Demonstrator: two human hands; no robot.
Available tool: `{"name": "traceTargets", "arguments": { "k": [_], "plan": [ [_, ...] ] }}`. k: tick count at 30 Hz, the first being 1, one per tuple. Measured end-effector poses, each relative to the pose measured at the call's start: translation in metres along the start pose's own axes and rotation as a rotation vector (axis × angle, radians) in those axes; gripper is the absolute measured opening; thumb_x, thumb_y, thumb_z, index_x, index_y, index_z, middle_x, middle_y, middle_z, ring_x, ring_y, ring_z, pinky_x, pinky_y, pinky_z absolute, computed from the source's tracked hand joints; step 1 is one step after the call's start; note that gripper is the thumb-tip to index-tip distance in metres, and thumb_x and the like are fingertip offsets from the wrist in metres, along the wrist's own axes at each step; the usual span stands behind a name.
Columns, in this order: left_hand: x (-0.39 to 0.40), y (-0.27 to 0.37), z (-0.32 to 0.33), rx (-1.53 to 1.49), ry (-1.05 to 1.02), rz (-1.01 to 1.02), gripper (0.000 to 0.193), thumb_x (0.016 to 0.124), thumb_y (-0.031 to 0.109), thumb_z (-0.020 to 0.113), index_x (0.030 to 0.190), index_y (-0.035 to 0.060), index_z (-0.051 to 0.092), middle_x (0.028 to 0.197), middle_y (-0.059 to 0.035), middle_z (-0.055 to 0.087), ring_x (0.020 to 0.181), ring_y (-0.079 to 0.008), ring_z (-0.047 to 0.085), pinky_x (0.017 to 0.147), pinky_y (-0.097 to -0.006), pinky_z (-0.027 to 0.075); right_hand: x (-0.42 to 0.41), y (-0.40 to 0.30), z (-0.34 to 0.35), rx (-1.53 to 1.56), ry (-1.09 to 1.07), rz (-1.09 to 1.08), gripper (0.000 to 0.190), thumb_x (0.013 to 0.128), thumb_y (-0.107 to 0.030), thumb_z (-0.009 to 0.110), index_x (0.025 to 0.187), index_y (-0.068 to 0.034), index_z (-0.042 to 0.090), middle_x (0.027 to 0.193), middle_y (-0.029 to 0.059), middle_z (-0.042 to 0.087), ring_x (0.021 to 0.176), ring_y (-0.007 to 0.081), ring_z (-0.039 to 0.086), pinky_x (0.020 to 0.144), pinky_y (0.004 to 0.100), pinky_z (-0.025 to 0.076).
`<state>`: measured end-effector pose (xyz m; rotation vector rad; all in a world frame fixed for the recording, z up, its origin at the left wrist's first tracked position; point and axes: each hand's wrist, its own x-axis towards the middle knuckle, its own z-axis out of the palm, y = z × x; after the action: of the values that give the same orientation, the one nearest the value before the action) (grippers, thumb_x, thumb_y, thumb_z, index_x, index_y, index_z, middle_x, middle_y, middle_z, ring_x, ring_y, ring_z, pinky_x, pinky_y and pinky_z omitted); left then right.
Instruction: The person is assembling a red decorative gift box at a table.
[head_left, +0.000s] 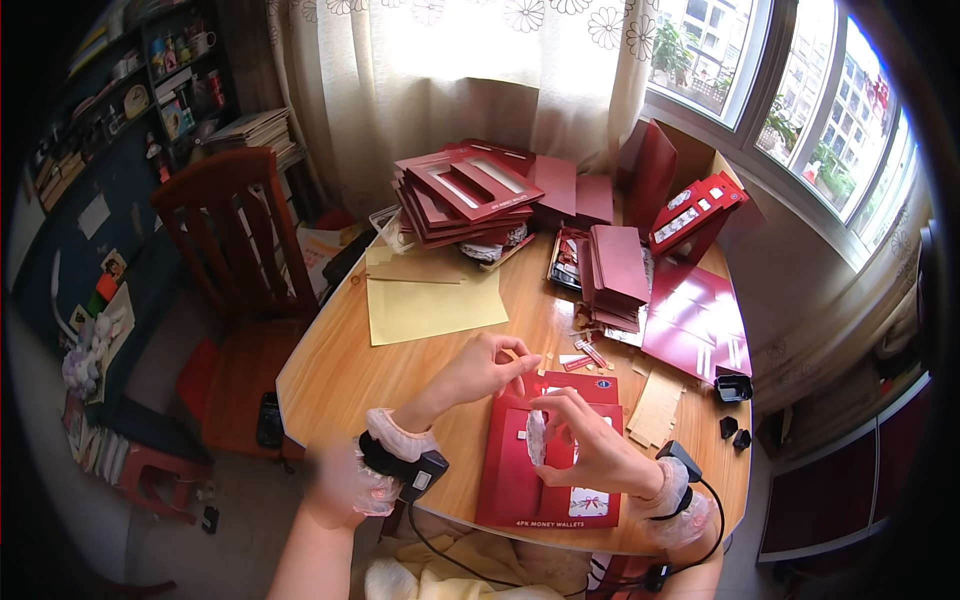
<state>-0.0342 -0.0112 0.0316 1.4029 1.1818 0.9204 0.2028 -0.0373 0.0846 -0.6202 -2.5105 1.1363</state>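
Observation:
In front of me a red cardboard package (507, 480) with cut-out windows lies flat near the table's front edge and bears printed writing. White cards with a printed bow (589, 502) show through its right window. My right hand (592, 442) is above the package, holding a white scalloped-edge piece (535, 438), seen nearly edge-on, between thumb and fingers. It looks like a small paper stack. Over the package's upper flap (600, 385) hovers my left hand (498, 363), fingers curled and thumb near the index finger. Whether something small is pinched there is too unclear to tell.
Stacked red window packages (472, 184) stand at the back left beside a yellow sheet (435, 311). Folded red cards (616, 262) are piled farther right. Small red-and-white labels (585, 360), brown cardboard strips (656, 405) and a black plastic tray (733, 388) lie on the right.

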Motion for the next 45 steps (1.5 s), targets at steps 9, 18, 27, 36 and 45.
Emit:
{"name": "traceTargets", "arguments": {
  "k": [9, 18, 27, 36, 45],
  "plan": [
    [0.002, -0.015, 0.000, 0.199, 0.059, 0.076, 0.023, 0.093, 0.025, 0.071, 0.098, 0.0020, 0.071, 0.074, -0.0083, 0.073, 0.062, -0.0119, 0.064, 0.058, -0.0278, 0.050, 0.000, 0.012, 0.008, -0.095, -0.030, 0.043, 0.071, 0.076, -0.012, 0.078, 0.137, -0.003, 0.042, 0.116, 0.0169, 0.052, 0.098, 0.0291, 0.063, 0.087, 0.0403, 0.052],
    [-0.005, -0.017, -0.002, 0.449, -0.099, 0.133, 0.034, 0.083, 0.028, 0.080, 0.108, 0.0071, 0.071, 0.098, -0.0112, 0.066, 0.090, -0.0194, 0.065, 0.079, -0.0319, 0.052, 0.000, 0.016, 0.008, -0.207, -0.016, 0.061, 0.070, 0.077, -0.017, 0.079, 0.137, -0.008, 0.045, 0.113, 0.0166, 0.055, 0.094, 0.0319, 0.064, 0.079, 0.0408, 0.054],
    [-0.007, -0.019, -0.004, 0.527, -0.230, 0.098, 0.049, 0.079, 0.031, 0.082, 0.119, 0.0078, 0.065, 0.113, -0.0149, 0.057, 0.108, -0.0278, 0.061, 0.095, -0.0367, 0.050, 0.001, 0.014, 0.003, -0.222, -0.040, -0.044, 0.070, 0.074, -0.015, 0.079, 0.138, -0.009, 0.052, 0.123, 0.0146, 0.056, 0.111, 0.0334, 0.059, 0.092, 0.0417, 0.051],
    [-0.007, -0.020, -0.006, 0.498, -0.257, 0.071, 0.046, 0.079, 0.027, 0.080, 0.118, 0.0065, 0.065, 0.115, -0.0143, 0.056, 0.106, -0.0272, 0.060, 0.093, -0.0372, 0.050, 0.002, 0.009, 0.004, -0.211, -0.085, 0.016, 0.068, 0.076, -0.013, 0.079, 0.139, -0.011, 0.054, 0.132, 0.0155, 0.055, 0.118, 0.0362, 0.057, 0.100, 0.0433, 0.050],
    [-0.006, -0.019, -0.007, 0.477, -0.253, 0.049, 0.044, 0.077, 0.022, 0.077, 0.117, 0.0067, 0.065, 0.115, -0.0143, 0.055, 0.105, -0.0275, 0.061, 0.092, -0.0371, 0.051, 0.005, 0.014, 0.006, -0.306, -0.011, -0.063, 0.066, 0.072, -0.014, 0.078, 0.135, -0.011, 0.055, 0.130, 0.0160, 0.057, 0.112, 0.0337, 0.060, 0.096, 0.0436, 0.050]
  ]
}}
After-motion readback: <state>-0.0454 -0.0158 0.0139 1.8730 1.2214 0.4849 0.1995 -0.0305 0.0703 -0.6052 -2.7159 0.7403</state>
